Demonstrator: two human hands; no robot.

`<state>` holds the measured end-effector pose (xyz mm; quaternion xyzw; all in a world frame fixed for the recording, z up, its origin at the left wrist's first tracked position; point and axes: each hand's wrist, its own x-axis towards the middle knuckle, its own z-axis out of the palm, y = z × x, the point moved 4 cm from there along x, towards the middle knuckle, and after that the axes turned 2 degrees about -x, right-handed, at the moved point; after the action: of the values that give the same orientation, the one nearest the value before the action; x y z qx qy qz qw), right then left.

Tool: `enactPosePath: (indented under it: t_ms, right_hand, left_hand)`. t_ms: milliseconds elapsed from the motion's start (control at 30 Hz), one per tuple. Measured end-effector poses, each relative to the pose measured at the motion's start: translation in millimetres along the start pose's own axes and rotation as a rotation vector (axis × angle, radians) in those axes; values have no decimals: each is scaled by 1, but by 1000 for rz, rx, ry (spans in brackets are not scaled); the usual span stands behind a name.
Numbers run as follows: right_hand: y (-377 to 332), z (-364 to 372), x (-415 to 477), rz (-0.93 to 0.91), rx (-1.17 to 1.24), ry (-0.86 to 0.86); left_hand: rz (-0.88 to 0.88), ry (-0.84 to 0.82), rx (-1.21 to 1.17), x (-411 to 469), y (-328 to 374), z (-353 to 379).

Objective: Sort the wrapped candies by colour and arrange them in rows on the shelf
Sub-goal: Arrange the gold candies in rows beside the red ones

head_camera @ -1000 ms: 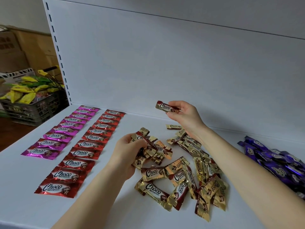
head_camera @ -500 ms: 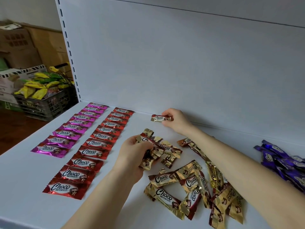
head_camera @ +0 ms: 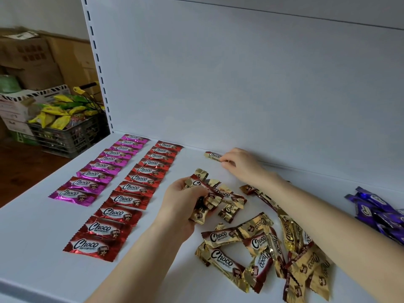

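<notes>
On the white shelf [head_camera: 32,248], two finished rows run from the front edge to the back panel [head_camera: 240,84]. The pink row [head_camera: 102,166] on the left has nine Choco candies and the red row [head_camera: 140,178] beside it has eleven, each candy lying flat and crosswise.

To the right of the red row a single gold candy [head_camera: 212,155] lies against the foot of the back panel, level with the rows' far ends. The right hand [head_camera: 244,167] reaches to it, with curled fingertips [head_camera: 226,164] pinching its right end.

The left hand [head_camera: 181,206] is closed round a bunch of gold candies [head_camera: 209,193], held just above the shelf. There are several of them, but the overlap hides the exact number.

A loose heap of gold candies [head_camera: 262,248], well over a dozen, lies under and around the right forearm. A pile of purple candies [head_camera: 376,211] sits at the far right, cut off by the frame edge, so it can't be counted.

Off the shelf to the left, a dark plastic crate [head_camera: 65,136] holds yellow and green packets in front of stacked cardboard boxes [head_camera: 32,55]
</notes>
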<state>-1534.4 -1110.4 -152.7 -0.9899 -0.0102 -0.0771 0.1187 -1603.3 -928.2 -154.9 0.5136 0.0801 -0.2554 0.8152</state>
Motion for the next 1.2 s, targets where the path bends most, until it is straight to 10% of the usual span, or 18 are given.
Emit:
enactPosePath:
  t_ms: [1200]
  right_hand:
    - [-2,14,5,-44,-103,-110]
  left_hand:
    - [6,1,0,1,1,-1]
